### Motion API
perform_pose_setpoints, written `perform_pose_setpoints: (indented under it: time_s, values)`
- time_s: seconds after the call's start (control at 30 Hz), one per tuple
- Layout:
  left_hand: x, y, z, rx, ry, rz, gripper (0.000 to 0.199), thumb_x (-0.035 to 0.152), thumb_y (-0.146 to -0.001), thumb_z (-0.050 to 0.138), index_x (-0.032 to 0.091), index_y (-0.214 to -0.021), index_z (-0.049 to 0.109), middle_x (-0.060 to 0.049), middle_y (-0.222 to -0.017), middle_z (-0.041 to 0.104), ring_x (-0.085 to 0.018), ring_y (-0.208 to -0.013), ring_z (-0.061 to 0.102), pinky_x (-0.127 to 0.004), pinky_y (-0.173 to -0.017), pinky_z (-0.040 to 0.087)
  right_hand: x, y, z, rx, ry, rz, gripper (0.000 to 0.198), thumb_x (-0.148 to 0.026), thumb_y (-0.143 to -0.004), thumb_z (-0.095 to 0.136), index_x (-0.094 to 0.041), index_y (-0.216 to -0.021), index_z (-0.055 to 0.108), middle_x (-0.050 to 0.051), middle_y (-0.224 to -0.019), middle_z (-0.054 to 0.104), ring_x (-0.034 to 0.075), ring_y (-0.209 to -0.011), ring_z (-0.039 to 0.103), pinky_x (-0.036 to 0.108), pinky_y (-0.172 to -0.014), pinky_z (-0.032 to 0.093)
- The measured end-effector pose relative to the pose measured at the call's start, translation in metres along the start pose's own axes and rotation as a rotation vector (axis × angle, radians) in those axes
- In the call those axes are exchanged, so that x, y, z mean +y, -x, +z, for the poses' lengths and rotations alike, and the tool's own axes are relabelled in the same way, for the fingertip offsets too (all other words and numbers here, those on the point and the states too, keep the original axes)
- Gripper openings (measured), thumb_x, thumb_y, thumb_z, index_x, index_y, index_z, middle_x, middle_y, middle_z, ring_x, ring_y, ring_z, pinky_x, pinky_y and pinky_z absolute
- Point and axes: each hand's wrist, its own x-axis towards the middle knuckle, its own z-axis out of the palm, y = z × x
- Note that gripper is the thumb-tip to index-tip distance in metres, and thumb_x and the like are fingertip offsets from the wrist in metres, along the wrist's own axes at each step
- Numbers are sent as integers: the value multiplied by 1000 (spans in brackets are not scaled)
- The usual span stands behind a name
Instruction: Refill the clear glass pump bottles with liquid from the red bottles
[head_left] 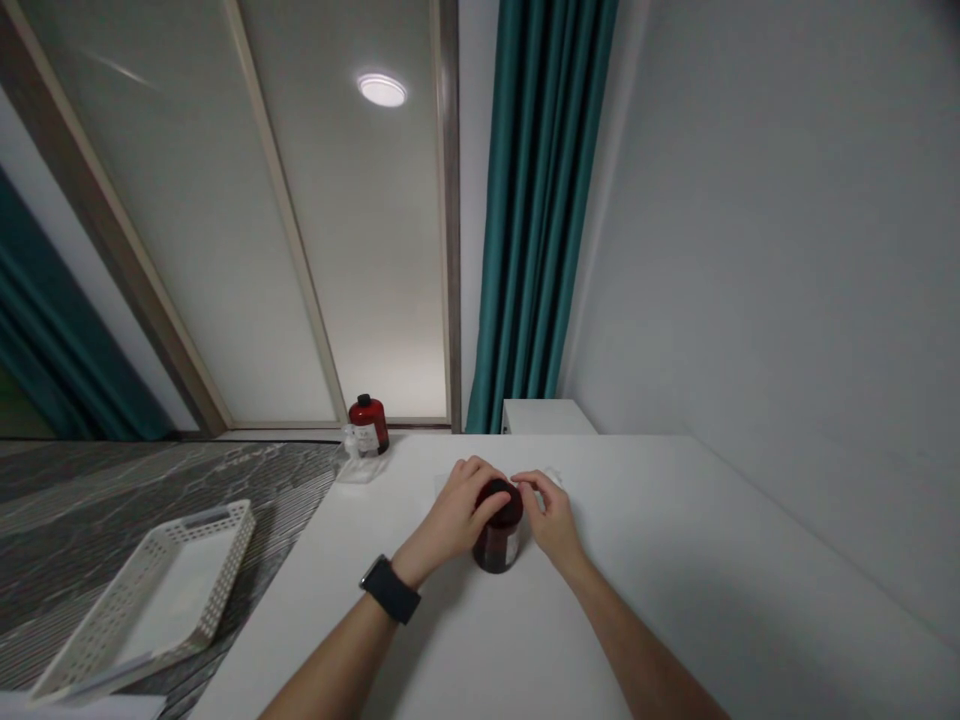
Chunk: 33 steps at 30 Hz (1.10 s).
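Observation:
A dark red jar (491,552) with a dark round top and a pale label stands upright on the white table (480,650). My left hand (461,508), with a dark watch (391,590) on its wrist, is wrapped round the jar's upper part, its thumb across the top. Close to the jar's right side is my right hand (551,518), thumb and forefinger pinched together near the rim. Whatever is between those fingertips is too small to make out. Some clear material (553,474) shows faintly behind the right hand.
At the table's far left corner stands a red bottle (369,425) with a black cap, beside a clear plastic piece (360,468). A white perforated basket (161,590) lies lower, left of the table. A white cabinet (547,415), teal curtain (544,200) and wall (772,250) stand beyond.

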Motion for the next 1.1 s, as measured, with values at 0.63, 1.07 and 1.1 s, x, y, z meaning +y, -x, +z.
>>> perform_pose_setpoints:
  time_s: [0.63,1.07,1.1]
  values:
    - [-2,4,14,61,-238,-20,15,27,-101,46,19,-101,58,-8,-102,58,-25,-95,52,-41,-86,45,-6,9,10,48,54,-115,29,-30,-101,36,-23,-104,64,9,-101,72,23,-97,67,40,-87,53]
    - [-2,4,15,95,-195,-21,14,27,-100,47,21,-102,59,-7,-101,59,-25,-95,52,-41,-86,44,-1,15,18,58,-69,-9,32,-38,-100,37,-23,-117,60,11,-112,71,24,-106,67,42,-95,53]
    - [-4,4,13,94,-145,-7,13,27,-100,48,20,-101,60,-6,-100,59,-25,-95,52,-41,-87,44,-3,13,16,34,-93,14,31,-39,-100,38,-23,-118,59,10,-110,71,24,-105,67,42,-96,53]
